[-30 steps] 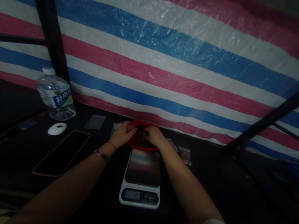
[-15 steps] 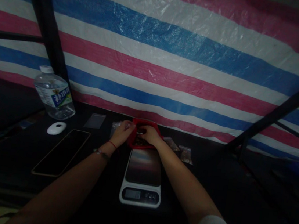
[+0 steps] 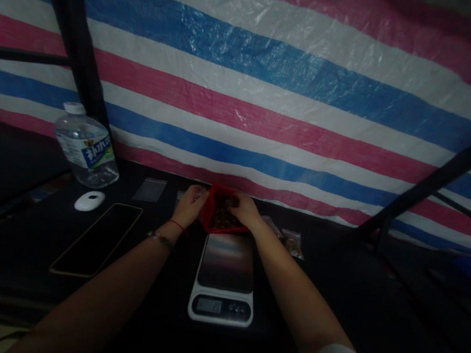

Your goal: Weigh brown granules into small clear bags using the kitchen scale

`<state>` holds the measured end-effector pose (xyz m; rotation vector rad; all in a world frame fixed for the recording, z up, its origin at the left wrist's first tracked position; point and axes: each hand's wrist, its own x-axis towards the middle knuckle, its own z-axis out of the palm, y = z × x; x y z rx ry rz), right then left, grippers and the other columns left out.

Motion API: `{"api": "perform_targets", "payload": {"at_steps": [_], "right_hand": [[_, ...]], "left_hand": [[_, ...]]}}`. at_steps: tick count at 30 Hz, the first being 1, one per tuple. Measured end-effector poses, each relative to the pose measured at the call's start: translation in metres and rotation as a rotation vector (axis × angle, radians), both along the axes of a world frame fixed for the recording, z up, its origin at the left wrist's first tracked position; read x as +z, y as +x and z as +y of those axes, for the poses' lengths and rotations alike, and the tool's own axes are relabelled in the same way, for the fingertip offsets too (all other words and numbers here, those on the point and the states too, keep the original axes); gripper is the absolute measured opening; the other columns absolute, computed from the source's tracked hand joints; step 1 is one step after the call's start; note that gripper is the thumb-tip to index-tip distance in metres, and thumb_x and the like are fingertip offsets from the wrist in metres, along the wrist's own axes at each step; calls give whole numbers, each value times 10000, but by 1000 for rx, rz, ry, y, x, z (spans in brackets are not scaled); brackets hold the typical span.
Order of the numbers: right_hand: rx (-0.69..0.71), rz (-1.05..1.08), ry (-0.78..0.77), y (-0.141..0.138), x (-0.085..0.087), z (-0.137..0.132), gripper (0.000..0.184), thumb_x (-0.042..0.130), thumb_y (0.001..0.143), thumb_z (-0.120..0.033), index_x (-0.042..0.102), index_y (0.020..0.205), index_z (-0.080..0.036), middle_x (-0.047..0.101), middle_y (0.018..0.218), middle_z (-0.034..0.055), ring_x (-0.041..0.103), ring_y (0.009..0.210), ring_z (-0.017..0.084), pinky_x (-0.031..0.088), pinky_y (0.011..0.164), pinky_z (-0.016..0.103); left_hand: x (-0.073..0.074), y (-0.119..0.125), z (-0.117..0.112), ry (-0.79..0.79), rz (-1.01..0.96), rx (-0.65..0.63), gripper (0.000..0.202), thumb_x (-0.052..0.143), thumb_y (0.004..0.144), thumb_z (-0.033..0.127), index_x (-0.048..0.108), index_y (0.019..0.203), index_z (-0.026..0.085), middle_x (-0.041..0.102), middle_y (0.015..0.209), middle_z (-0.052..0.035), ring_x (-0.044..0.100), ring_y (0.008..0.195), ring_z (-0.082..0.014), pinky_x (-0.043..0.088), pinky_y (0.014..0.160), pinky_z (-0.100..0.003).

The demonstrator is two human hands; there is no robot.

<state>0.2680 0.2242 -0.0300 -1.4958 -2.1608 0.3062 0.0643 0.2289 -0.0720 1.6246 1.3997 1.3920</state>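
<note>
Since the frame half a second ago, our right hand (image 3: pixel 247 210) has shifted a little to the right inside the red box (image 3: pixel 220 191), baring more of the brown pieces (image 3: pixel 221 219), and our left hand (image 3: pixel 190 206) has drawn slightly away to the left.

Fingers first. Left: thumb and fingertips pinched on what looks like a clear bag (image 3: pixel 202 191), just beside the box's left wall. Right: fingers curled down among the pieces; light poor, and we cannot tell whether any are gripped. The box sits just beyond the scale (image 3: pixel 227 263), between our hands.

Step in hand, as we judge it: picking through the pieces, bag ready alongside. Next move calls for a firm pinch on the right, a lift clear of the rim, and the bag's mouth held wide on the left.

Farther out: two filled bags (image 3: pixel 293 243) lie to the right of the box; a flat bag (image 3: pixel 150 189) on the left, then a phone (image 3: pixel 97 239), a white oval gadget (image 3: pixel 89 201) and a water bottle (image 3: pixel 88 150). Striped sheeting (image 3: pixel 245 105) hangs behind.
</note>
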Motion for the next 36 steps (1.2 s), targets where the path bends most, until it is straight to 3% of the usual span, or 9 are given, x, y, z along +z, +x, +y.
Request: {"api": "perform_targets", "payload": {"at_steps": [4,12,21,27,32,36], "right_hand": [[6,-239,-23,-6,5,5,248,607,738,-107,687,971,-136,684,1039,124,604,1001,213,431,882,282],[57,-347,-135,-28,10,11,255,580,752,-121,714,969,-132,714,986,147,652,965,244,453,820,270],[-42,-241,-132,-30,-3,13,326,589,789,-168,639,1109,-136,684,1084,136,631,1023,231,457,859,277],[-17,-19,-109,-24,-6,12,395,615,739,-131,624,1133,-158,672,1128,99,616,1046,212,456,910,288],[-15,23,-72,-17,-5,12,397,613,655,-62,672,1034,-167,693,1081,72,623,1030,207,452,924,274],[-23,70,-39,-10,-4,6,417,616,654,-85,659,1057,-183,689,1087,56,624,1006,202,461,903,286]], "left_hand": [[-1,4,3,-37,145,-74,395,476,817,533,559,1009,198,658,985,-77,627,926,-226,463,806,-337],[9,10,0,-23,348,-159,393,465,831,534,548,1000,189,657,942,-90,631,871,-242,449,743,-333],[-6,10,10,5,65,-278,345,454,833,510,551,960,204,637,960,-49,600,936,-195,457,857,-316],[-17,13,21,11,-200,-225,363,432,845,470,524,1010,160,623,1025,-102,597,958,-197,463,879,-344],[-10,13,14,20,-157,-235,339,468,837,456,528,1020,178,620,1045,-84,585,994,-197,454,897,-345],[3,14,1,55,70,-174,363,618,729,418,518,998,195,619,962,-42,589,913,-194,462,850,-336]]}}
